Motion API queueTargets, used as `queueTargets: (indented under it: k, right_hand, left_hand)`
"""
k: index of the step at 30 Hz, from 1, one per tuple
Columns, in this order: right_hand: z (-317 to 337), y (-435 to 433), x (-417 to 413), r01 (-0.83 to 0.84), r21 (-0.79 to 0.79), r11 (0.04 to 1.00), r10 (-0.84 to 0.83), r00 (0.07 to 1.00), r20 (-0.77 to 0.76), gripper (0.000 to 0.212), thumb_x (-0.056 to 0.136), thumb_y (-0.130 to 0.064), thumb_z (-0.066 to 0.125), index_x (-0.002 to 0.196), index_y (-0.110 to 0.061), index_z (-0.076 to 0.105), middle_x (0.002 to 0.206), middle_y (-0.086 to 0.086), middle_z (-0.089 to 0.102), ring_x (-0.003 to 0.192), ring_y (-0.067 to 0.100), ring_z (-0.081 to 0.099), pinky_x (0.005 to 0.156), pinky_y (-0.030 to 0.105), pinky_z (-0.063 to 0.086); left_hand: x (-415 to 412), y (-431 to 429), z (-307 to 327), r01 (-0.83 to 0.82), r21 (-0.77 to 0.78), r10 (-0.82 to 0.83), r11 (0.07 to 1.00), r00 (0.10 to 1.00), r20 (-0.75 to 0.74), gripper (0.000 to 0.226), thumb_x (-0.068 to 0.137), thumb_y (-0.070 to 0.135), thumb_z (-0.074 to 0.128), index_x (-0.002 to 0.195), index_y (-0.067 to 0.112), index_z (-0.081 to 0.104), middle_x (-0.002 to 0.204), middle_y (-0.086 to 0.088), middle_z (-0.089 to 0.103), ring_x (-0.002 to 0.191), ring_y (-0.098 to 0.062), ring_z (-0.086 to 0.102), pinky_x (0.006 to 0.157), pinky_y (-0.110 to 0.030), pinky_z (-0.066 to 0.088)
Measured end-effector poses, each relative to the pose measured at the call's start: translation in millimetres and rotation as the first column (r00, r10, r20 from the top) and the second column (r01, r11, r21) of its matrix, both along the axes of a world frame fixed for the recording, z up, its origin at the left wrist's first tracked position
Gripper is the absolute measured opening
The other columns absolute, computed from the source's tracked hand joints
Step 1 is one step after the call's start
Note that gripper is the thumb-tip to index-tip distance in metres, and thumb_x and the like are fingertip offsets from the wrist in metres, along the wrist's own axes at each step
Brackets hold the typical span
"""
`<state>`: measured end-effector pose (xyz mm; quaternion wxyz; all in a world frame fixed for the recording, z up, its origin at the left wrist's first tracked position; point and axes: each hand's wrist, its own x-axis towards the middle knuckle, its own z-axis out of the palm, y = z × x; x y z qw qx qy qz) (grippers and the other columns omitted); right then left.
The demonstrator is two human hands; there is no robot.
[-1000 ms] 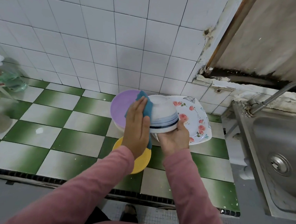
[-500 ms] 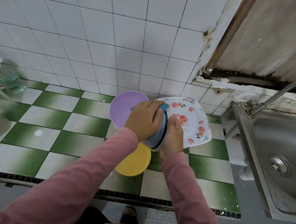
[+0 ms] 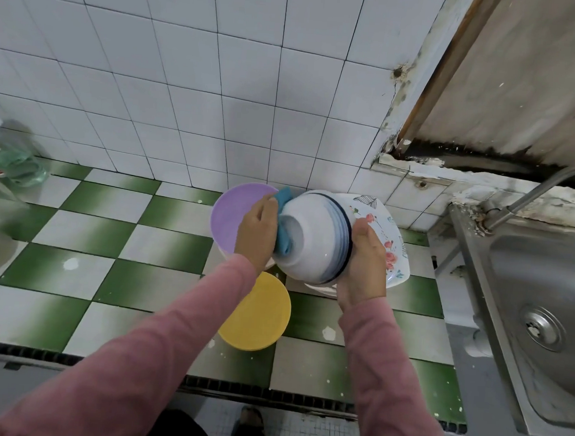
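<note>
A white bowl (image 3: pixel 315 240) with blue stripes near its rim is held on its side above the counter, its base turned toward the left. My right hand (image 3: pixel 364 267) grips the bowl at its rim from the right. My left hand (image 3: pixel 257 232) holds a blue cloth (image 3: pixel 284 217) against the bowl's base; most of the cloth is hidden between hand and bowl.
A purple plate (image 3: pixel 232 214), a yellow plate (image 3: pixel 255 314) and a floral plate (image 3: pixel 393 245) lie on the green-and-white checkered counter (image 3: pixel 107 239). A steel sink (image 3: pixel 545 304) with a tap (image 3: pixel 525 197) stands at the right. Clear bottles (image 3: pixel 7 160) stand far left.
The bowl has been turned so its base faces left and more of its side shows. My left hand with the cloth has shifted from the bowl's side to its base.
</note>
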<state>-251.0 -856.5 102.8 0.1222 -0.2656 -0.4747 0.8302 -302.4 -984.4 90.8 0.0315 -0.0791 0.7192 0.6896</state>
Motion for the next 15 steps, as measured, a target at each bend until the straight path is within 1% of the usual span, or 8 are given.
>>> queueTargets:
  k: [3,5,7,9,11,12,13,15]
  right_hand:
    - [0.7,-4.3,-1.9,0.019,-0.173,0.985,-0.020,1.000,-0.004,0.029,0.105,-0.031,0.046,0.127,-0.018,0.060,0.121,0.007,0.067,0.110,0.025,0.063,0.087,0.039,0.055]
    - [3.5,-11.5,0.0,-0.009,-0.341,0.940,0.005,1.000,-0.013,0.034,0.106,-0.032,0.041,0.131,-0.015,0.056,0.116,0.008,0.068,0.103,0.024,0.065,0.081,0.038,0.056]
    - [3.0,-19.8,0.2,-0.019,-0.448,0.894,0.012,1.000,-0.019,0.037,0.107,-0.031,0.036,0.130,-0.009,0.055,0.115,0.013,0.068,0.096,0.024,0.067,0.071,0.037,0.058]
    - [1.8,-28.2,0.6,-0.032,-0.472,0.881,0.017,0.999,-0.036,0.040,0.107,-0.026,0.037,0.135,-0.001,0.052,0.128,0.022,0.063,0.104,0.028,0.067,0.082,0.040,0.059]
    - [-0.6,-32.0,2.6,-0.056,-0.443,0.895,0.047,0.998,-0.031,0.038,0.104,-0.024,0.043,0.133,-0.003,0.055,0.127,0.020,0.065,0.107,0.028,0.068,0.091,0.038,0.057]
    - [-3.0,-31.4,4.5,-0.069,-0.425,0.902,0.070,0.997,-0.013,0.033,0.104,-0.024,0.044,0.126,-0.006,0.060,0.117,0.016,0.071,0.101,0.024,0.071,0.089,0.036,0.059]
    - [-4.8,-29.8,6.5,-0.090,-0.405,0.910,0.098,0.995,-0.002,0.029,0.104,-0.023,0.044,0.120,-0.010,0.064,0.107,0.012,0.073,0.095,0.022,0.072,0.088,0.035,0.059]
    - [-7.1,-26.8,9.0,-0.134,-0.298,0.945,0.152,0.988,0.037,0.026,0.104,-0.021,0.043,0.116,-0.014,0.065,0.103,0.012,0.072,0.093,0.021,0.069,0.091,0.040,0.055]
  left_hand:
    - [12.3,8.3,-10.2,-0.114,0.145,0.116,0.983,0.993,-0.004,0.034,0.101,0.040,0.035,0.110,0.024,0.064,0.094,0.001,0.064,0.090,-0.016,0.056,0.083,-0.036,0.047]
    - [18.0,12.1,-16.5,-0.124,0.197,0.144,0.972,0.985,-0.092,0.047,0.095,0.047,0.035,0.127,0.024,0.060,0.117,0.002,0.065,0.107,-0.014,0.058,0.096,-0.038,0.048]
    - [23.9,14.3,-23.3,-0.097,0.007,0.092,0.995,0.913,-0.398,0.044,0.098,0.040,0.034,0.134,0.025,0.053,0.136,0.003,0.057,0.127,-0.014,0.050,0.110,-0.039,0.040]
    - [27.5,13.6,-28.6,-0.063,-0.332,-0.183,0.941,0.730,-0.658,0.042,0.101,0.027,0.033,0.137,0.016,0.051,0.141,-0.003,0.053,0.136,-0.022,0.043,0.116,-0.043,0.030]
    - [27.7,13.7,-29.4,-0.078,-0.611,-0.473,0.788,0.558,-0.682,0.043,0.100,0.021,0.033,0.135,0.009,0.056,0.139,-0.006,0.057,0.137,-0.027,0.041,0.119,-0.043,0.024]
    - [26.5,13.8,-29.2,-0.084,-0.682,-0.548,0.726,0.530,-0.648,0.043,0.100,0.021,0.035,0.134,0.009,0.058,0.137,-0.005,0.059,0.136,-0.026,0.042,0.119,-0.042,0.023]
    - [24.5,13.3,-28.0,-0.075,-0.724,-0.588,0.686,0.530,-0.612,0.043,0.099,0.021,0.036,0.133,0.010,0.059,0.135,-0.004,0.060,0.135,-0.025,0.043,0.119,-0.041,0.023]
    - [19.6,12.2,-23.0,-0.044,-0.756,-0.611,0.653,0.560,-0.560,0.041,0.099,0.023,0.037,0.130,0.012,0.061,0.133,-0.002,0.062,0.131,-0.024,0.047,0.118,-0.040,0.026]
